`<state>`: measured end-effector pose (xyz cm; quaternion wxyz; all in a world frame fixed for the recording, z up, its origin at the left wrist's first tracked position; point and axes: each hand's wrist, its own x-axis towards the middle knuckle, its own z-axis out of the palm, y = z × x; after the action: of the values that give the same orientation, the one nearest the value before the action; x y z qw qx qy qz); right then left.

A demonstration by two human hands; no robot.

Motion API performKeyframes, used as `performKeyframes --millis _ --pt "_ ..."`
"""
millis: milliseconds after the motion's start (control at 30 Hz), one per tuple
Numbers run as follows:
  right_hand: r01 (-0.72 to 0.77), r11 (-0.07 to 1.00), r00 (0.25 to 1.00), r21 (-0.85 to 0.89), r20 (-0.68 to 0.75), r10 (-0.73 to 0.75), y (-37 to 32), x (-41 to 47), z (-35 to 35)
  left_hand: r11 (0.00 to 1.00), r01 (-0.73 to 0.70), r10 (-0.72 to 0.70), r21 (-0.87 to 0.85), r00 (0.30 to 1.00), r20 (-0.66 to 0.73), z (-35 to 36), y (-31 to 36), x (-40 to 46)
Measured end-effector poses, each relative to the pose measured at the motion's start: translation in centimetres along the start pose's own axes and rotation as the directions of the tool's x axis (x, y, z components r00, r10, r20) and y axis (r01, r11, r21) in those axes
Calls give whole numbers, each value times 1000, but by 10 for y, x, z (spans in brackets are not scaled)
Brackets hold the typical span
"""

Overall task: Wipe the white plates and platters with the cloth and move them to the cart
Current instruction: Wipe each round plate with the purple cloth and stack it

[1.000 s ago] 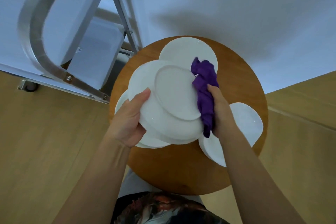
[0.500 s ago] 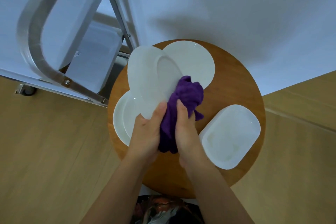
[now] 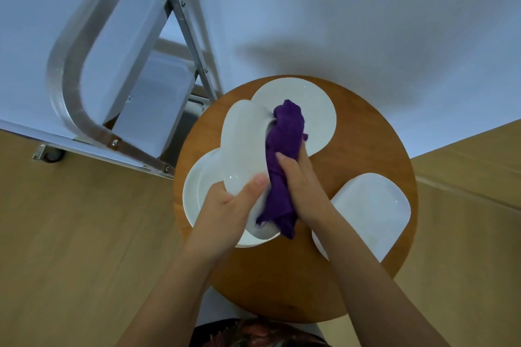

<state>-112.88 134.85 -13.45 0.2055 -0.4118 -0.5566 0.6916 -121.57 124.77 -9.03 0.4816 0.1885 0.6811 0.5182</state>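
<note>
Round wooden table point(image 3: 352, 276) stands on a light wood floor against a pale wall, with the metal cart point(image 3: 93, 84) at ten o'clock. Left hand point(image 3: 225, 205) grips the near rim of an oval white platter point(image 3: 242, 149), tilted above the table centre. Right hand point(image 3: 301, 186) clutches the purple cloth point(image 3: 284, 155) and presses it against the platter's face. Wiping is under way. Three pieces remain on the table: a round plate point(image 3: 318, 118) at twelve o'clock, a rounded-square platter point(image 3: 375, 211) at four o'clock, and a plate point(image 3: 197, 191) beneath the held one at nine o'clock. Whether the cart carries any wiped pieces cannot be told. Compared with half a second earlier, the cloth now reaches farther up the platter, towards twelve o'clock.
</note>
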Motion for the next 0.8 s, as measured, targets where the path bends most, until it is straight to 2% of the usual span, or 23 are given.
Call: performKeyframes --millis 133,267,333,400,433,467,500,567,600,667,800 --pt "-88 976 993 201 101 69 10 -25 13 1000 -22 23 12 997 -69 2 4 2" --pt "-117 982 993 147 45 112 30 -54 13 1000 17 -15 5 980 -201 -1 1 7" --pt "-198 966 980 167 39 194 32 -58 9 996 9 6 84 983 -182 1 0 8" --pt "-302 860 950 412 58 305 24 -52 3 968 -18 39 249 996 -81 2 -3 5" --pt "-293 785 948 546 59 313 16 -47 -2 935 -45 50 351 999 -5 4 -3 2" --pt "-241 733 959 636 42 279 8 -42 -8 872 -97 63 480 994 86 5 -4 0" --pt "-185 725 973 663 19 231 -1 -36 -14 764 -168 64 622 981 186 8 -5 -3" --pt "-178 762 981 623 50 188 -18 -29 -24 464 -305 11 832 941 339 11 -10 -4" --pt "-210 792 977 573 87 196 -23 -27 -27 336 -360 -17 870 921 388 11 -10 -1" --pt "-261 842 965 473 111 237 -25 -24 -33 154 -438 -17 885 895 446 10 -7 4" --pt "-251 858 967 447 72 246 -24 -25 -36 -69 -466 -46 882 885 464 11 -7 11"
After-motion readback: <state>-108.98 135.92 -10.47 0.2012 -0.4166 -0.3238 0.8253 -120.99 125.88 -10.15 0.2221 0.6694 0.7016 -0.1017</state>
